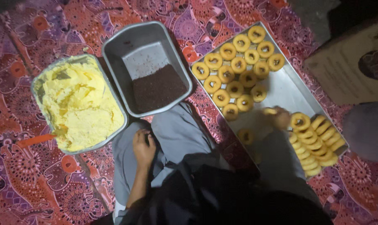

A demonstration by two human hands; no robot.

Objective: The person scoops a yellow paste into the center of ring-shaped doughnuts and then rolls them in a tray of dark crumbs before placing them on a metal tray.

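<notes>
One ring cookie lying flat (blurred), right hand fingers pinching it, left hand curled.

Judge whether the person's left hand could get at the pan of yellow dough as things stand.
Probably yes: the left hand rests on the knee just beside the pan of yellow dough, with nothing between them.

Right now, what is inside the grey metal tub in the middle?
The grey metal tub holds a heap of dark brown granules at its near end; the far floor is bare. The floor beneath the heap is covered.
</notes>
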